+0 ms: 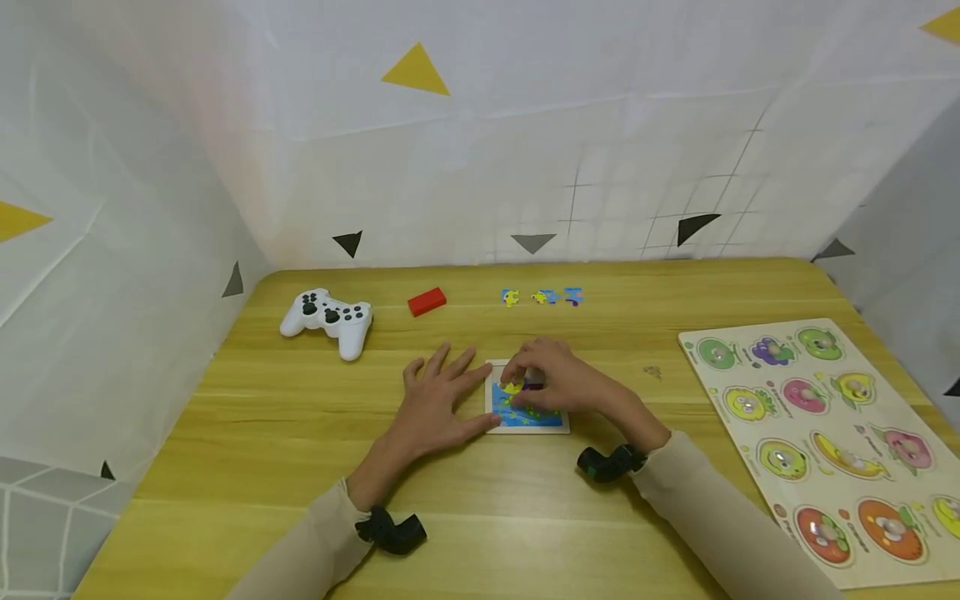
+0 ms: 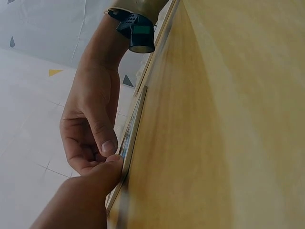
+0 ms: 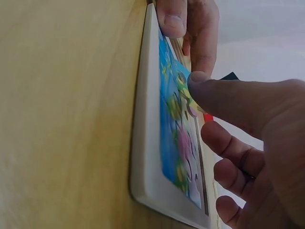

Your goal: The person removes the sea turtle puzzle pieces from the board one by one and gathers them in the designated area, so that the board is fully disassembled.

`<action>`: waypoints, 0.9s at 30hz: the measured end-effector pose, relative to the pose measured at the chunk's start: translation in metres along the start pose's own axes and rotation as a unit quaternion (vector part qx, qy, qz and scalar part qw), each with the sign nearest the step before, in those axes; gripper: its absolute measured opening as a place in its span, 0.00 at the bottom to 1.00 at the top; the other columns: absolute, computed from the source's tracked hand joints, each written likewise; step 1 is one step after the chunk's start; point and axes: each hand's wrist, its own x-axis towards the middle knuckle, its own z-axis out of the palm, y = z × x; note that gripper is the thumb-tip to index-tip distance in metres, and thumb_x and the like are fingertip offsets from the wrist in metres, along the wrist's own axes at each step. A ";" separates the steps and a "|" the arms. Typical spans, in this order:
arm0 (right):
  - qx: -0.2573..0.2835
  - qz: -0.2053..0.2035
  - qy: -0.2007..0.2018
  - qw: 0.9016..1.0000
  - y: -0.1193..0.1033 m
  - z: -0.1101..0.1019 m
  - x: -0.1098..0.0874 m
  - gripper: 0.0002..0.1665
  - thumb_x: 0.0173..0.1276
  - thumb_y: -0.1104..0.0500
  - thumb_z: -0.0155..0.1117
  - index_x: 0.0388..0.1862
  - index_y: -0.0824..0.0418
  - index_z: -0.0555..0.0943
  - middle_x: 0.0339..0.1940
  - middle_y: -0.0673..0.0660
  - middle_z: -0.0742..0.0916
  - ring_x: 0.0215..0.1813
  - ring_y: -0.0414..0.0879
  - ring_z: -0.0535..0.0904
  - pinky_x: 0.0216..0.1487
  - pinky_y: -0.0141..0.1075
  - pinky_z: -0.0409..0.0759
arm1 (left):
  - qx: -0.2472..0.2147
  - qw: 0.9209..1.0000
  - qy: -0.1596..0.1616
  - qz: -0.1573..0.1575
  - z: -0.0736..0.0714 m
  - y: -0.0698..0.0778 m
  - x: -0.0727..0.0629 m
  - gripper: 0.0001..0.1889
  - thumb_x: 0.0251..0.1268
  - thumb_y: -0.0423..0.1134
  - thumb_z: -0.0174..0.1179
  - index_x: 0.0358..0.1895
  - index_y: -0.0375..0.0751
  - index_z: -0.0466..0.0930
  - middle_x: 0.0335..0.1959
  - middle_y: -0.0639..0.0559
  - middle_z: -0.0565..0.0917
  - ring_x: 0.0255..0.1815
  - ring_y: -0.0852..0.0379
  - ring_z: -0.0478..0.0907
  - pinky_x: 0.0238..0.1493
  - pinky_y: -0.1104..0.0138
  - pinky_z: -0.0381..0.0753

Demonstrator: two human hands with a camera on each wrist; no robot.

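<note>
A small jigsaw puzzle in a white-rimmed tray [image 1: 528, 431] lies on the table, its blue picture partly filled in. My left hand [image 1: 437, 406] is spread flat at the tray's left side, with thumb and index fingertip on the rim. Over the tray, my right hand [image 1: 558, 379] pinches a blue and yellow puzzle piece [image 3: 183, 82] close above the picture. The right thumb shows at the piece in the right wrist view, and the index finger is mostly hidden behind it. Several loose puzzle pieces [image 1: 573, 295] lie beyond the tray.
A white game controller [image 1: 327, 320] lies at the back left, with a red block [image 1: 427, 302] to its right. A large wooden fruit puzzle board [image 1: 813, 433] covers the table's right side. Fabric walls stand at the back and sides.
</note>
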 end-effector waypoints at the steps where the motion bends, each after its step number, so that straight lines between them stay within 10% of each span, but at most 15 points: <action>1: 0.004 -0.002 0.001 1.000 0.000 0.000 0.000 0.12 0.63 0.54 0.76 0.46 0.50 0.87 0.44 0.47 0.86 0.48 0.46 0.76 0.56 0.49 0.65 | -0.001 1.000 0.001 0.001 0.000 0.000 0.000 0.40 0.62 0.75 0.54 0.75 0.64 0.69 0.81 0.52 0.63 0.84 0.37 0.49 0.71 0.34 0.48; 10: 0.019 -0.013 0.008 1.000 0.000 0.008 0.004 0.14 0.60 0.57 0.78 0.44 0.54 0.84 0.37 0.49 0.86 0.40 0.44 0.78 0.47 0.39 0.76 | 0.003 1.000 0.005 0.006 0.001 0.000 -0.001 0.40 0.62 0.75 0.54 0.76 0.63 0.68 0.81 0.51 0.63 0.84 0.37 0.50 0.70 0.33 0.49; 27: 0.000 -0.012 0.013 1.000 -0.003 0.009 0.002 0.14 0.62 0.56 0.77 0.46 0.53 0.87 0.34 0.47 0.84 0.40 0.44 0.73 0.50 0.43 0.64 | 0.003 1.000 0.011 0.006 0.002 -0.001 -0.001 0.40 0.62 0.74 0.55 0.75 0.63 0.69 0.81 0.51 0.64 0.84 0.37 0.51 0.70 0.33 0.50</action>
